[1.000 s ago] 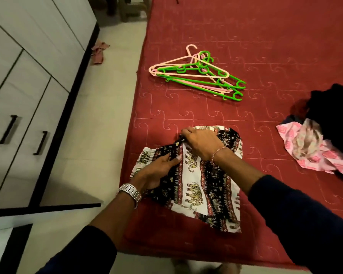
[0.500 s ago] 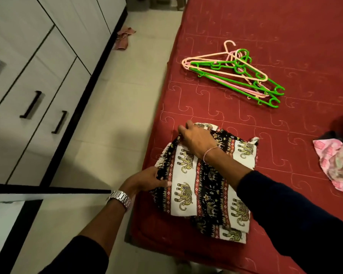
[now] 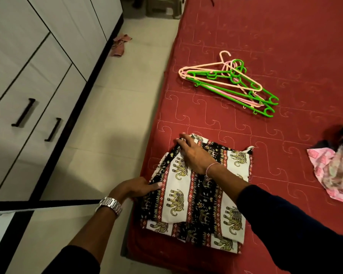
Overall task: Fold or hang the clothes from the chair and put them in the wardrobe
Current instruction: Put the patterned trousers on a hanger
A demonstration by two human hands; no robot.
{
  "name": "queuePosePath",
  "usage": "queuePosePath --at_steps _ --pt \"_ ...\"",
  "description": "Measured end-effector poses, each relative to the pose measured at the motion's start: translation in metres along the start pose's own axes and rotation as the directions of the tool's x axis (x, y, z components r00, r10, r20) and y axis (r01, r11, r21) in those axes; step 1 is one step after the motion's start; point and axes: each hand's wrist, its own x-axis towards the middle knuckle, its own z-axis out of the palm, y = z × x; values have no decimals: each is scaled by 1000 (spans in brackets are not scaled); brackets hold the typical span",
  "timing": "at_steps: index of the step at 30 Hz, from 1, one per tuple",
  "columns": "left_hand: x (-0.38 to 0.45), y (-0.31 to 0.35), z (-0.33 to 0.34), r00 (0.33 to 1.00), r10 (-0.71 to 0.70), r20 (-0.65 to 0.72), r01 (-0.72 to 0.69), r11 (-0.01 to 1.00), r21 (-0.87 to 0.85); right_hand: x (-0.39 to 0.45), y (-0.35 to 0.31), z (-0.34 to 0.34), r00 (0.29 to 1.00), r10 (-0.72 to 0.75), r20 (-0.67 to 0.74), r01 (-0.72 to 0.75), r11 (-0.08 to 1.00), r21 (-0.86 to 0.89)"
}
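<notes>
Elephant-print garment folded at the near-left corner of the bed

Head view: Red quilted bed (image 3: 285,36) fills the right side, with pale floor tiles to its left. A folded black, white and red elephant-print garment (image 3: 198,196) lies at the bed's near-left corner. The right hand (image 3: 194,153) lies flat on the garment's far-left part, fingers straight and pressing down. The left hand (image 3: 136,187), a metal watch on its wrist, touches the garment's left edge with fingers extended; whether it pinches the cloth cannot be told. Green and pink hangers (image 3: 230,84) lie tangled farther along the bed. A pink cloth (image 3: 333,173) sits at the right edge. A white wardrobe (image 3: 28,76) with black handles stands left.
</notes>
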Motion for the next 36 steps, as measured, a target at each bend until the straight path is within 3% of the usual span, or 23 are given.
queuePosePath --at_steps 3,6,10,13,15,19,24,28,32,36 --pt "3 4 -8 995 -39 -86 48 993 106 -5 10 -5 1000 -23 1 23 999 48" --pt "9 17 -20 964 -50 -261 115 963 243 -5 23 -15 997 -27 -73 33 996 81" --pt "10 66 -31 829 51 -557 155 936 316 2 56 -43 986 90 -143 -77 992 95" --pt "11 111 -38 711 170 -683 90 940 328 13 88 -73 963 224 -148 -204 969 137" --pt "21 140 -47 690 244 -681 -37 952 304 22 115 -93 936 304 -178 -277 947 160" --pt "51 200 -64 722 409 -558 -271 909 316 39 161 -124 899 379 -221 -354 924 143" --pt "89 266 -84 632 535 -561 -380 844 378 61 199 -152 887 407 -219 -391 913 113" --pt "122 305 -96 625 492 -606 -476 856 203 87 225 -165 893 371 -255 -370 928 53" --pt "160 313 -96 701 357 -617 -560 812 -165 114 245 -162 874 349 -337 -400 912 -94" --pt "173 311 -87 764 298 -572 -561 744 -362 122 251 -154 869 320 -378 -408 895 -179"
